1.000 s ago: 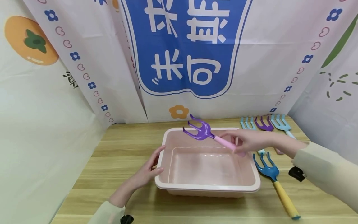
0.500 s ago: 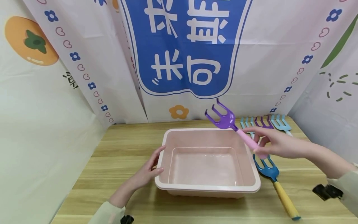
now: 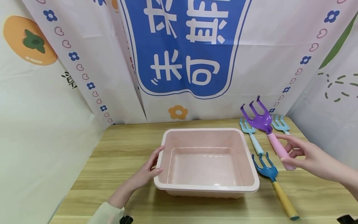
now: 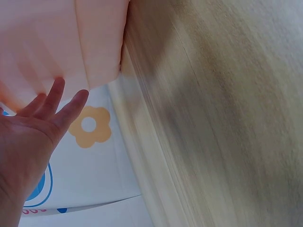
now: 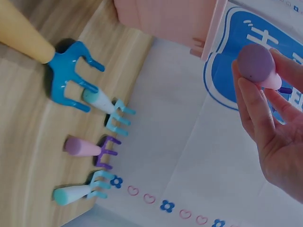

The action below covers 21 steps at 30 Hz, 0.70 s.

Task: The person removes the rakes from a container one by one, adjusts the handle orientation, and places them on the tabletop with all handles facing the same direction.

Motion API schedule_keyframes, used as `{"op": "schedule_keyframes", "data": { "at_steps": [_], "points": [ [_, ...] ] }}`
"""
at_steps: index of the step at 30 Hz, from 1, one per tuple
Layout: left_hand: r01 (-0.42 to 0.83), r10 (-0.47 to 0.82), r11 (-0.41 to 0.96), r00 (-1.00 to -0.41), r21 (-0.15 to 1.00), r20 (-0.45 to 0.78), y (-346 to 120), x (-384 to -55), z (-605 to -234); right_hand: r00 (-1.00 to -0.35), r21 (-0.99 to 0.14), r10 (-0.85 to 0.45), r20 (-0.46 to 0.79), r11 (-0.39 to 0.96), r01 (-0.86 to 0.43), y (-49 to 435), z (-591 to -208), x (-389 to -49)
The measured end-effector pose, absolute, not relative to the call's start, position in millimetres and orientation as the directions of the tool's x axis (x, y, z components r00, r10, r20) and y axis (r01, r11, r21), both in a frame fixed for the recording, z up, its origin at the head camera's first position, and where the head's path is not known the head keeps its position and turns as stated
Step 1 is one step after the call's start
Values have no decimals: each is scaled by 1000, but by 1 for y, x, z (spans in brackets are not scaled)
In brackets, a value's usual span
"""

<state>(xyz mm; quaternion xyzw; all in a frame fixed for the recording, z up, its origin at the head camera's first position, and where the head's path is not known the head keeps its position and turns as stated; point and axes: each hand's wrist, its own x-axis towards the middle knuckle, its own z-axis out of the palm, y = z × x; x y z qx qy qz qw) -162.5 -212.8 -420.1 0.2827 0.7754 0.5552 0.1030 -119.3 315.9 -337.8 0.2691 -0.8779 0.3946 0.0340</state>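
Note:
In the head view, a pink basin (image 3: 207, 187) stands on the wooden table. My left hand (image 3: 145, 172) rests against its left rim; in the left wrist view the fingers (image 4: 53, 101) reach out fairly straight beside the basin's outer wall. On the right, my right hand (image 3: 311, 157) pinches the pink handle of a purple three-tined hand rake (image 3: 260, 122), holding it raised above the table with tines up. The right wrist view shows the butt of that handle (image 5: 255, 62) between thumb and fingers.
Right of the basin lie a blue hand rake (image 3: 268, 171) with a yellow handle and a light-blue rake (image 3: 255, 143). Farther right is another light-blue rake (image 3: 281, 125). Between those two, a second purple rake (image 5: 106, 152) shows in the right wrist view. Printed cloth (image 3: 260, 77) hangs behind.
My right hand has carried the purple hand rake from above the basin rightward, over the rakes on the table. My left hand and the basin have stayed in place.

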Motion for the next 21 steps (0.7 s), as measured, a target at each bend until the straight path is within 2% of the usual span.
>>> {"op": "schedule_keyframes", "data": {
  "at_steps": [6, 15, 21],
  "points": [
    [326, 551, 225, -820, 918, 156, -213, -162, -420, -892, -702, -376, 250, 565, -434, 336, -360, -104],
    [328, 551, 229, -820, 916, 156, -213, -163, -420, -911, -737, -317, 263, 544, -401, 360, -390, -86],
    [324, 553, 223, -819, 919, 154, -213, -163, -421, -945, -776, -263, 194, 548, -312, 371, -406, -72]
  ]
}}
